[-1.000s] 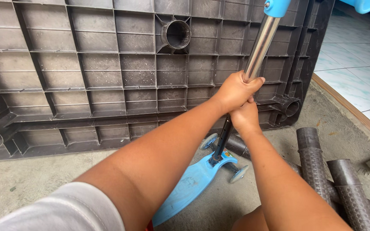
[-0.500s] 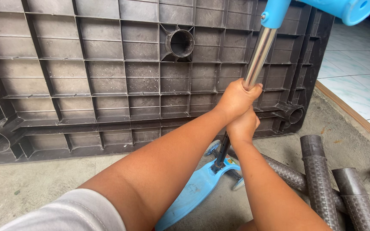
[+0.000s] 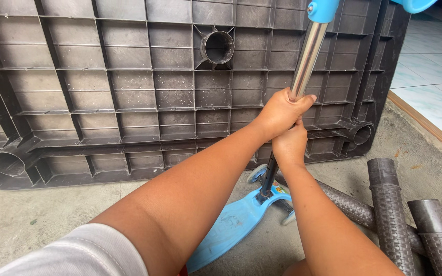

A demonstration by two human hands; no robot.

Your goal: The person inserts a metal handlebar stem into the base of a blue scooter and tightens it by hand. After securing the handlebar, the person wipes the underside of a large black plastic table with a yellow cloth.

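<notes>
Both hands are wrapped around the upright steering column of a light blue plastic kick scooter (image 3: 236, 225). The left hand (image 3: 282, 110) is closed in a fist around the shiny silver metal tube (image 3: 308, 56), the thumb lying along it. The right hand (image 3: 288, 145) sits directly underneath, touching the left one, and grips the column where the silver tube meets the narrower black lower stem (image 3: 269, 176). Both forearms reach in from the lower edge, and a pale grey sleeve (image 3: 78, 255) covers the left upper arm.

The stem leans slightly to the right as it rises and ends at a light blue plastic clamp (image 3: 322, 9) at the top edge of the view. At its foot the stem joins the scooter's blue deck, which lies on the grey concrete floor (image 3: 21, 225), with small translucent wheels (image 3: 256, 174) on either side of the front.

Just behind the scooter stands a large dark grey plastic tabletop (image 3: 103, 87), turned so its ribbed underside faces us, with round leg sockets (image 3: 217, 47) showing. To the right, several dark brown woven-textured plastic legs (image 3: 387, 214) lie on the floor in a loose heap, near the scooter's front. Beyond them, a brown strip edges pale tiled flooring (image 3: 431, 66).
</notes>
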